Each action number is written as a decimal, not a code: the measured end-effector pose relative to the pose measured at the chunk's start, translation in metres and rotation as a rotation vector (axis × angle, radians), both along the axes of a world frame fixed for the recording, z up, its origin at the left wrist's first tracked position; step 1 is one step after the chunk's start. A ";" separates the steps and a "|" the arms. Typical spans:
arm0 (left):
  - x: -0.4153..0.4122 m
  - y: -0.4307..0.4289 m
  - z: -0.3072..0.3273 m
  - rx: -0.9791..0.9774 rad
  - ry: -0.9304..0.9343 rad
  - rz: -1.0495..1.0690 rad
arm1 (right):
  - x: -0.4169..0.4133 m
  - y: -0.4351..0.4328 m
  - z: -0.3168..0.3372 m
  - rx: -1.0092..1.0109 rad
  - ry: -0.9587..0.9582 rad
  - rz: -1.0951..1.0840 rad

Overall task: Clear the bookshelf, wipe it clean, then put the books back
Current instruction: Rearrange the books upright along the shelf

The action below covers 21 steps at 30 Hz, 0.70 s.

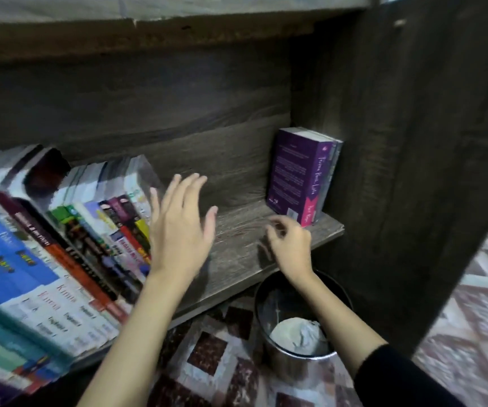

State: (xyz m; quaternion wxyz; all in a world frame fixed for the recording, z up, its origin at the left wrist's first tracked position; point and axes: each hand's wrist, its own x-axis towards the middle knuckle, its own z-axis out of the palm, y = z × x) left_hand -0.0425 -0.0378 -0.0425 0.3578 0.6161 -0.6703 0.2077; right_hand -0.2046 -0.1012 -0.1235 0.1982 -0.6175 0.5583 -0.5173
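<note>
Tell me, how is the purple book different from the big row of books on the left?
The purple book stands upright at the right end; the row of books leans over. The purple book shows its back cover and spine; the row shows mostly spines. The purple book has few neighbours; the row is many books. Both sit on the same wooden shelf.
</note>
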 end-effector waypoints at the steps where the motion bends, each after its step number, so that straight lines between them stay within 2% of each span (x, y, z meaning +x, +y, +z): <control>1: -0.012 -0.008 0.001 0.031 0.063 -0.061 | -0.011 -0.003 -0.002 -0.002 -0.057 -0.090; 4: -0.052 -0.039 0.010 0.136 0.226 -0.252 | -0.038 -0.013 -0.013 0.057 -0.110 -0.273; 8: -0.094 -0.083 0.024 0.231 0.278 -0.385 | -0.053 -0.022 -0.039 0.252 0.205 -0.451; 10: -0.111 -0.108 0.030 0.264 0.275 -0.429 | -0.054 -0.031 -0.048 0.283 0.257 -0.495; 15: -0.148 -0.154 0.035 0.326 0.300 -0.494 | -0.048 -0.065 -0.054 0.185 0.273 -0.624; 21: -0.158 -0.171 0.032 0.285 0.078 -0.382 | -0.044 -0.077 -0.066 -0.074 0.267 -0.610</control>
